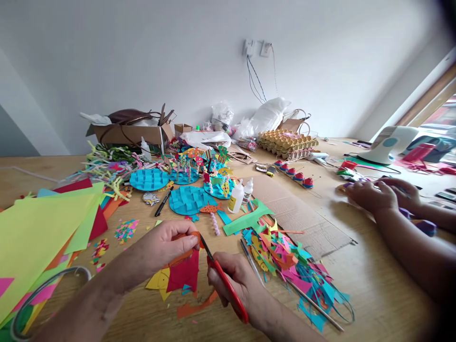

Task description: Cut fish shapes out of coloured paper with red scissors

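My left hand (pixel 164 247) is closed in a pinch on a red and orange paper piece (pixel 184 270), held just above the wooden table (pixel 374 285). My right hand (pixel 238 281) grips red-handled scissors (pixel 225 281), whose blades point up and left into the paper's top edge near my left fingertips. Yellow and orange offcuts (pixel 158 281) lie under the paper.
Coloured paper sheets (pixel 42 228) lie at left, a heap of paper scraps (pixel 285 261) at right. Blue paper discs (pixel 188 199), glue bottles (pixel 236 197), a marker (pixel 163 202), egg trays (pixel 287 141) and boxes stand further back. Another person's hands (pixel 377 194) work at far right.
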`<state>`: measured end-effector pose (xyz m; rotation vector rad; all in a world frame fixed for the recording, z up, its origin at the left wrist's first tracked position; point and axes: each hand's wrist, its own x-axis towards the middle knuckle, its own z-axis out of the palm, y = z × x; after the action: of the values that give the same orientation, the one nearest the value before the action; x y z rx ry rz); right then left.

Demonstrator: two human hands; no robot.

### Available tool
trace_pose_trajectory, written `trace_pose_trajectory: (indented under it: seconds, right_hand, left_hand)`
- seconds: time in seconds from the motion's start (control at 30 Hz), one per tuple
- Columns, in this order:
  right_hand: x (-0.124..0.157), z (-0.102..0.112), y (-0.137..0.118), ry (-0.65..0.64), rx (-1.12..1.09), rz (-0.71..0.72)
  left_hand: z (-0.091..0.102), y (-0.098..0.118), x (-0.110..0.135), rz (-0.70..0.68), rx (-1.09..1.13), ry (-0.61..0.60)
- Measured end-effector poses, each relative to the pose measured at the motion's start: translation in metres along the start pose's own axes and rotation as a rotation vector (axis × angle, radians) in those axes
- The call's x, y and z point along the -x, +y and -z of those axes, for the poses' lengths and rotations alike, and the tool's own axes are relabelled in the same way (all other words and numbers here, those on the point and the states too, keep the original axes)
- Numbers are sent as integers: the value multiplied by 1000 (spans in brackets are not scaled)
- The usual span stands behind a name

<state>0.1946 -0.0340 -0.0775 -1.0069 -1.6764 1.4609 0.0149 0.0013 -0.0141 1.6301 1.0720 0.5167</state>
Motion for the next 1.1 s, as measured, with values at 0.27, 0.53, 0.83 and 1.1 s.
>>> trace_pose_trajectory:
  seconds: [0.27,0.53,0.83,1.1]
  right_hand:
    - [0,-1,-3,-34,-79,11]
    - [0,0,-2,-21,-65,56]
    - [0,-1,1,-4,-63,67]
    - [0,0,1,9,-30,49]
  left_hand:
    - [-7,8,0,3,82,55]
    - [-10,8,-1,27,139,39]
    - [-11,6,0,21,150,33]
    - [-8,1,1,16,155,6]
